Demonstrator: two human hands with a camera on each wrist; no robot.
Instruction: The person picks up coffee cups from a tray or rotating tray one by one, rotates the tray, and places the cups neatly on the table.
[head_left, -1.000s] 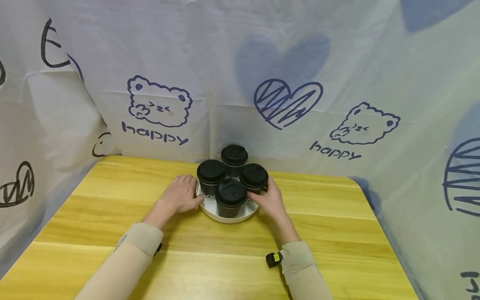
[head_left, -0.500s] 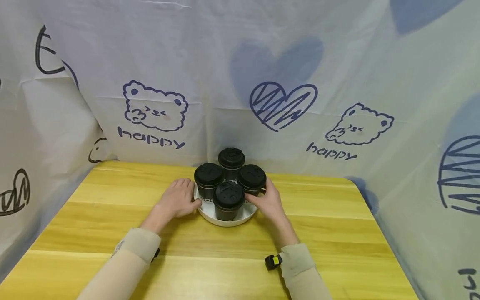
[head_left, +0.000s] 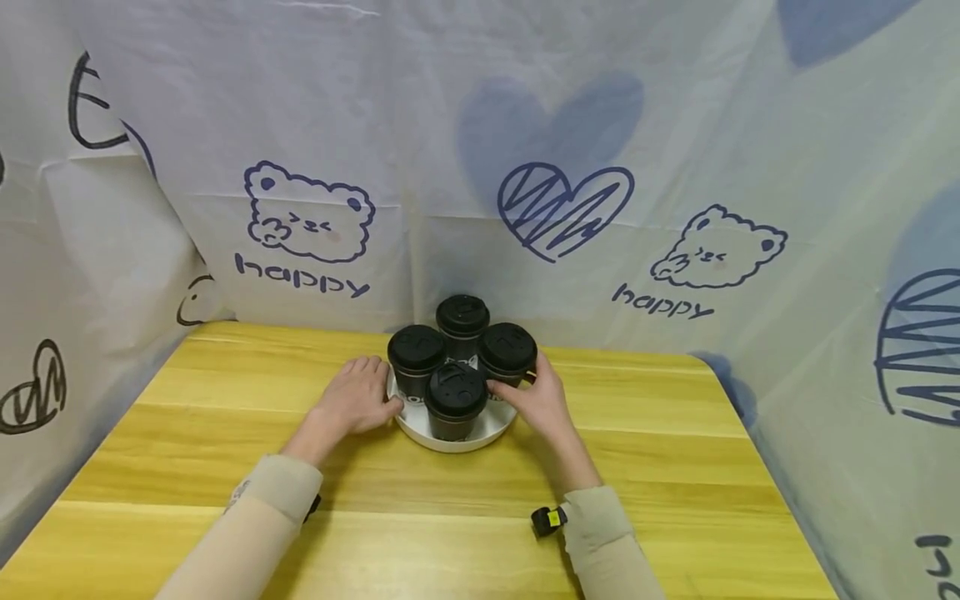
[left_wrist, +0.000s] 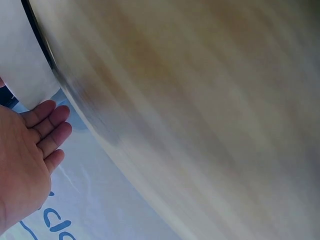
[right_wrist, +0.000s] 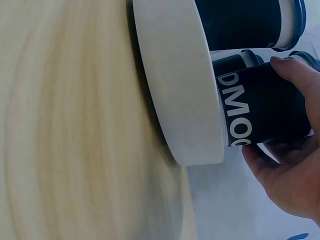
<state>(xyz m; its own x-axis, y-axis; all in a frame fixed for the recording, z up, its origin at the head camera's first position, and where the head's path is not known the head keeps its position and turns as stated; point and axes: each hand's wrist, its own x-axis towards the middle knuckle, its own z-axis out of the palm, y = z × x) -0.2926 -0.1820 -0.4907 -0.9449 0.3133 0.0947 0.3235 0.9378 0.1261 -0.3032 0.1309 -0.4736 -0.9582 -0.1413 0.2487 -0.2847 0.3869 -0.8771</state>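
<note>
Several black paper cups with black lids stand upright, close together, on a round white plate (head_left: 450,446) in the head view. My right hand (head_left: 538,400) grips the right-hand cup (head_left: 507,350), thumb on the near side and fingers around the far side. White lettering shows on that cup (right_wrist: 255,102) in the right wrist view. Beside the plate's left rim lies my left hand (head_left: 360,396), thumb at the rim, near the left cup (head_left: 417,358). In the left wrist view the left hand (left_wrist: 30,155) has loosely bent fingers. Front cup (head_left: 456,400) and back cup (head_left: 462,321) are untouched.
The plate stands on a yellow wood-grain table (head_left: 420,542), close to its back edge. A pale cloth (head_left: 450,125) with hearts, bear faces and "happy" lettering hangs behind and along the sides.
The right-hand cup has shifted slightly right and up in the head view, with my right hand around it. My left hand stays at the rim. The head view has moved slightly.
</note>
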